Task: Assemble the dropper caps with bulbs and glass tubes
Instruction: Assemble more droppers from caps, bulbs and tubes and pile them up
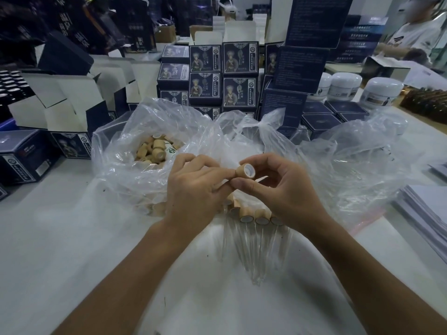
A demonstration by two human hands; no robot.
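Observation:
A tan dropper cap (246,170) with a white inner ring is held up between both hands, its open end turned toward me. My right hand (280,189) pinches it with thumb and forefinger. My left hand (193,189) holds its far end with curled fingers; what sits there is hidden. Under my hands lies a row of finished droppers (256,220), tan caps at the top and clear glass tubes (254,252) pointing toward me. A clear plastic bag (116,151) at the left holds several loose tan caps (154,149).
More crumpled clear bags (350,160) lie to the right. Dark printed boxes (205,76) are stacked behind, open cartons (72,97) at the left, white jars (379,90) at the back right. Paper stacks (425,209) sit at the right edge. A person (416,32) stands far right.

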